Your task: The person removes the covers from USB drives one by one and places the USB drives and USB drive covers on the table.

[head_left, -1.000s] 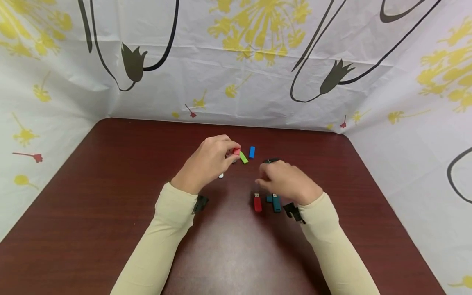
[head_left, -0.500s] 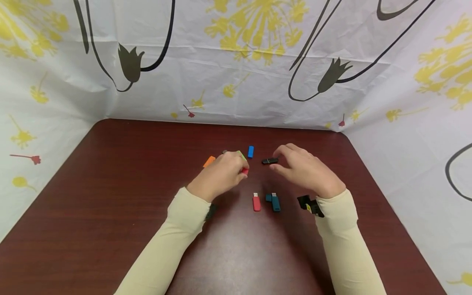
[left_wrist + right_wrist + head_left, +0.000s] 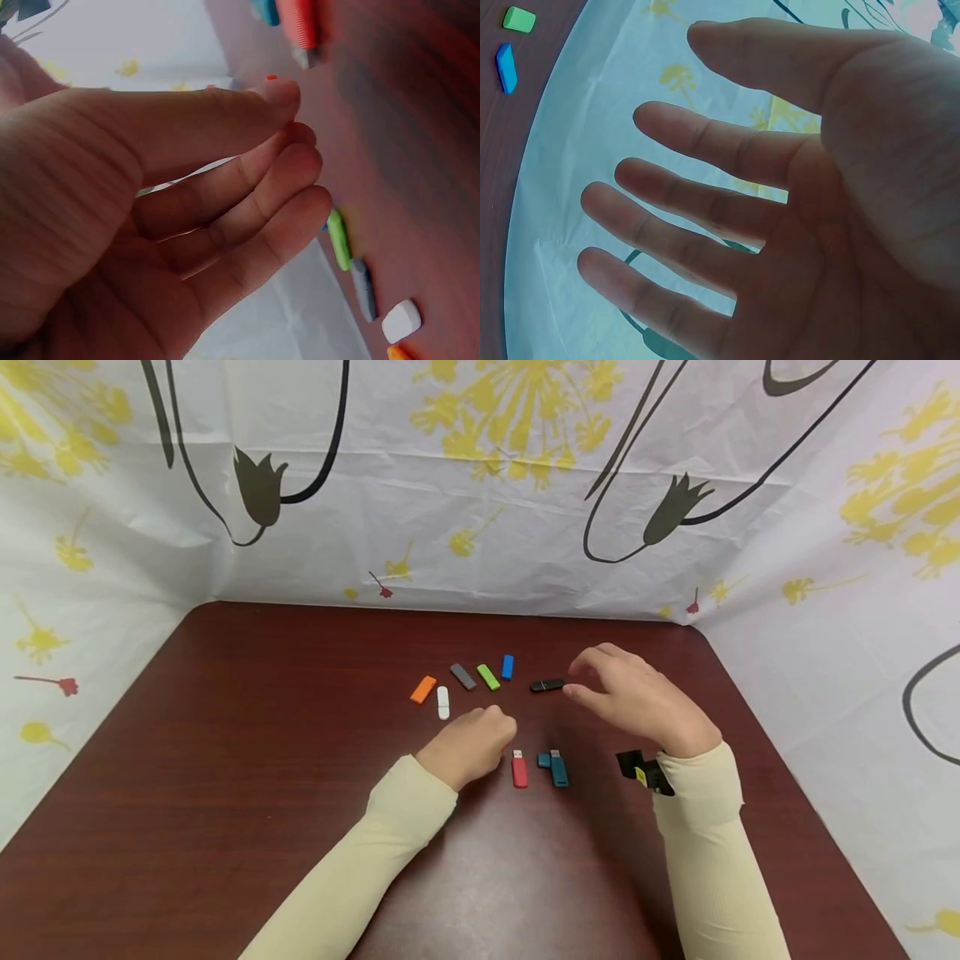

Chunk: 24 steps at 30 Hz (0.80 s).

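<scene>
My left hand (image 3: 471, 745) is low over the table, just behind and left of the red USB stick (image 3: 520, 770), whose bare metal plug points away from me. Thumb and forefinger pinch a small red cap (image 3: 271, 77); only slivers of it show, the rest being hidden by the fingertips. To the right lies a teal USB stick (image 3: 559, 770), its plug bare, with a teal cap (image 3: 543, 760) beside it. My right hand (image 3: 637, 697) hovers with fingers spread and nothing in it. Its thumb and forefinger are near the end of a black USB stick (image 3: 547, 686).
Farther back lie several more small sticks: orange (image 3: 423, 689), white (image 3: 443, 702), grey (image 3: 462, 676), green (image 3: 488, 677) and blue (image 3: 507, 667). The dark red-brown table (image 3: 187, 760) ends at a white patterned cloth (image 3: 450, 568) behind and at both sides.
My left hand has carried the red cap right and toward me, to the red USB stick, uncovering the orange and white sticks. My right hand has drawn right, its fingers opening.
</scene>
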Each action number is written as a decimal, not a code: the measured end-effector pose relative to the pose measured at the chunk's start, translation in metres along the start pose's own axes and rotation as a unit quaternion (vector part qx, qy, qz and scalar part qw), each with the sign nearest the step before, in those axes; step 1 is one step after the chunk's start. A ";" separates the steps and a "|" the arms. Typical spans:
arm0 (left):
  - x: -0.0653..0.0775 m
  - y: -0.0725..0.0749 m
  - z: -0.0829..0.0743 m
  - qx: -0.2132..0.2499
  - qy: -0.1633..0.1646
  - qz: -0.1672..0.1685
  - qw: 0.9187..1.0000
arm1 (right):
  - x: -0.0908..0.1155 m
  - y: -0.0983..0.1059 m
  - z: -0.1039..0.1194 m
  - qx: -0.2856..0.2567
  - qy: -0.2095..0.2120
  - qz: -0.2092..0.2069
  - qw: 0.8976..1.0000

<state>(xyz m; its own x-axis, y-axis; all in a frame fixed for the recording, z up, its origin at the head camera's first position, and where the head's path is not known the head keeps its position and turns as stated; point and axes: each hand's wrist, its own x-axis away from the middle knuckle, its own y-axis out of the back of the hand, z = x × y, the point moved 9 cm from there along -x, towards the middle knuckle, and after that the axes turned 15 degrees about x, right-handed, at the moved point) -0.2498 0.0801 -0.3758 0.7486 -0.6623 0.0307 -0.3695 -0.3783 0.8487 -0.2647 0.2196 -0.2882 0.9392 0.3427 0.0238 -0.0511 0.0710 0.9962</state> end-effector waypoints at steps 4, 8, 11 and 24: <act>-0.001 -0.008 0.001 -0.020 -0.006 -0.007 1.000 | -0.001 0.001 0.000 0.002 0.002 -0.001 1.000; -0.003 -0.014 -0.003 -0.044 -0.026 -0.021 0.999 | 0.000 0.001 -0.001 0.003 0.003 -0.001 1.000; -0.004 -0.017 -0.004 -0.056 -0.031 -0.029 0.998 | 0.000 0.001 -0.002 0.003 0.003 -0.002 1.000; -0.003 -0.016 -0.005 -0.041 -0.024 -0.029 0.998 | 0.000 0.001 -0.003 0.000 0.003 -0.006 1.000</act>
<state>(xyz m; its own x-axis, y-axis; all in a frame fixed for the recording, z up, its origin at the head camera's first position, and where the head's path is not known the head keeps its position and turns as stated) -0.2434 0.0919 -0.3870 0.7394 -0.6718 -0.0442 -0.2777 -0.3641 0.8890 -0.2658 0.2228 -0.2874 0.9375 0.3478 0.0118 -0.0404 0.0751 0.9964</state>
